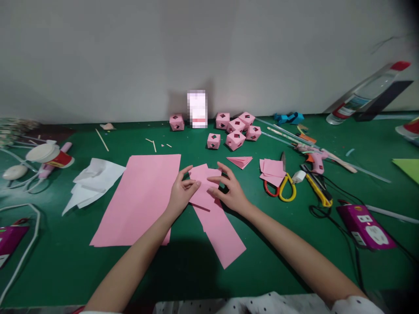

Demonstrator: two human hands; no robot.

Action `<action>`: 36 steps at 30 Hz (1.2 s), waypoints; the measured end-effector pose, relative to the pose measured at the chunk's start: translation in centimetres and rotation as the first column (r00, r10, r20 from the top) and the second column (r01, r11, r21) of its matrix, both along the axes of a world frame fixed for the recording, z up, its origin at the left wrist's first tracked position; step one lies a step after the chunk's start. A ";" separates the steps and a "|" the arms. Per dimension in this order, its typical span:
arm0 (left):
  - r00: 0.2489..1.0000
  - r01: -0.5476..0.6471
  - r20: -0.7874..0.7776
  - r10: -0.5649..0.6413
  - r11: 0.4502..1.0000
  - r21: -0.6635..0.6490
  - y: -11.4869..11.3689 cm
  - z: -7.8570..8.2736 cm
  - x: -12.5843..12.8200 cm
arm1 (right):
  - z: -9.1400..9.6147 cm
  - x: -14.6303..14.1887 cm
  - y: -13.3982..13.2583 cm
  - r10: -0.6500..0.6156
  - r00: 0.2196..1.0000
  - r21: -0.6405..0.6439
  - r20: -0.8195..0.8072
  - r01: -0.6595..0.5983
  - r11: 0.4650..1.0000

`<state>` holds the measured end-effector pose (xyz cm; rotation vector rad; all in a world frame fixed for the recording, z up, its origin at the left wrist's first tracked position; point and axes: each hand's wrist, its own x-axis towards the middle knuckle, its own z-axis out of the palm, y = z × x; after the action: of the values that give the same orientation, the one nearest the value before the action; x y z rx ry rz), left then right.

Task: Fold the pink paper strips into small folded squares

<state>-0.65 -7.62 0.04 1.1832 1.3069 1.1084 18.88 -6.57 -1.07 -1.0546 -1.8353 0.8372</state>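
In the middle of the table, my left hand (178,197) pinches the left side of a small piece of pink paper (204,198) between thumb and fingers. My right hand (235,194) has the same paper by its right side, with thumb and fingertips on it and the index finger raised. Other small pink pieces seem to overlap there, so their exact layering is hard to tell. Under them, a long pink paper strip (225,244) slants toward me. Large pink sheets (140,196) lie stacked beside my left hand. A folded pink paper wedge (240,162) rests beyond my right hand.
Several pink paper polyhedra (235,140) stand near the wall beside a bright, blurred-out upright rectangle (197,109). To the right are cut pink squares (273,170), scissors (287,187), a cutter (317,187), a glue gun (316,159) and a purple power socket (366,226). Crumpled white paper (93,181) lies left.
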 end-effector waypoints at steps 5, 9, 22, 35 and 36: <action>0.999 0.040 0.009 -0.040 0.999 0.015 -0.1 0.0 -0.1 | -0.1 -0.2 0.0 -0.006 1.000 0.025 0.026 0.005 1.000; 0.997 0.048 0.066 -0.050 0.998 0.027 0.0 -0.2 -0.1 | -0.1 -0.1 0.2 -0.067 0.995 -0.077 -0.073 0.062 0.995; 0.953 0.255 -0.185 -0.238 0.964 0.073 -0.1 -0.3 -0.3 | 0.3 -0.1 -0.1 0.015 0.990 -0.261 -0.143 -0.052 0.964; 0.950 0.216 -0.249 -0.191 0.973 0.079 -0.1 -0.6 0.2 | 0.6 -0.4 -0.2 0.066 0.997 -0.163 -0.032 -0.070 0.984; 0.950 0.220 -0.241 -0.198 0.973 0.068 -0.1 -0.6 0.2 | 0.5 -0.4 -0.2 0.059 0.997 -0.165 -0.044 -0.066 0.984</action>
<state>-0.42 -7.75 -0.56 1.5225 1.2789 0.9050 18.46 -6.75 -0.53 -1.0808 -1.7980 1.0569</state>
